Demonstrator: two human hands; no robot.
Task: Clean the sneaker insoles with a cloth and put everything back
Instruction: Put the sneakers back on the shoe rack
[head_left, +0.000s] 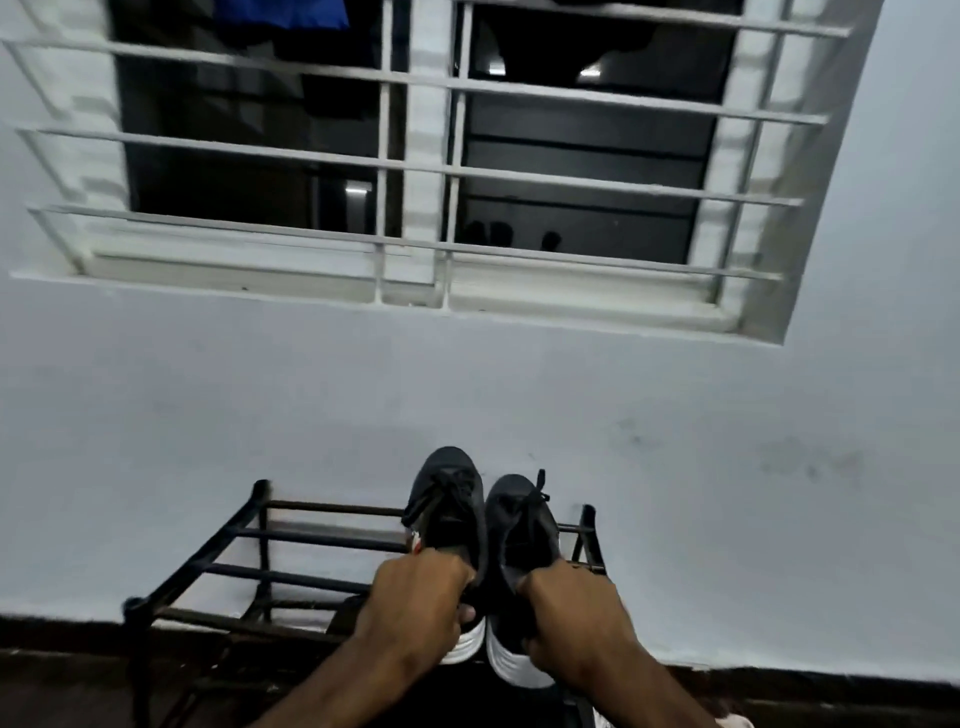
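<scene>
The left grip (415, 597), a bare hand, is closed around the heel of the left sneaker (451, 506): its fingers curl over the collar into the opening, and the thumb presses on the back of the heel just above the white sole. The right grip (571, 608) is closed the same way on the heel of the right sneaker (524, 525), fingers hooked into the opening and the palm wrapped over the heel. Both sneakers are black with white soles. They stand side by side and touch between the two grips, with toes and loose laces pointing up and away from the grips toward the wall (519, 389). The fingers cover both openings, so what lies inside the sneakers is hidden. Under and to the left of the grips stands a dark metal shoe rack (249, 571), its bars running from beside the left grip out to the left. The sneakers are over its right end, and its right post rises just beyond the right grip. Whether the soles rest on the bars cannot be told, because the grips and forearms cover that spot. Well above the grips, the wall holds a window (587, 171) behind a white grille (415, 166), with a blue cloth (280, 13) hanging in the dark beyond it. Below and left of the grips, a dark floor (78, 691) meets the foot of the wall.
</scene>
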